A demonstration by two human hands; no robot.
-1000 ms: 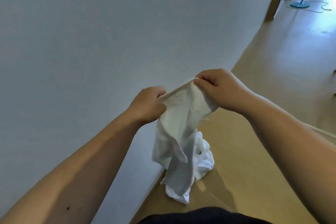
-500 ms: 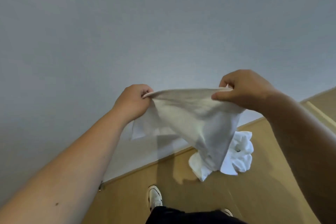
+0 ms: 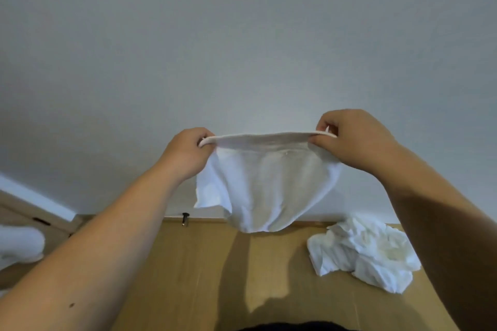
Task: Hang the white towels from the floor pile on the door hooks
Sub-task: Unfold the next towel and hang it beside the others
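Both hands, the left hand (image 3: 185,152) and right hand (image 3: 352,137), pinch the towel (image 3: 266,183) taut between them; either pinch slackening could drop it onto the pile (image 3: 363,252) below the right hand.

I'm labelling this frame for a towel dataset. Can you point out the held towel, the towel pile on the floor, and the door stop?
held towel (image 3: 265,191), head view, middle of the hanging cloth.
towel pile (image 3: 363,252), head view, centre of the crumpled heap.
door stop (image 3: 185,218), head view, its dark post by the wall.
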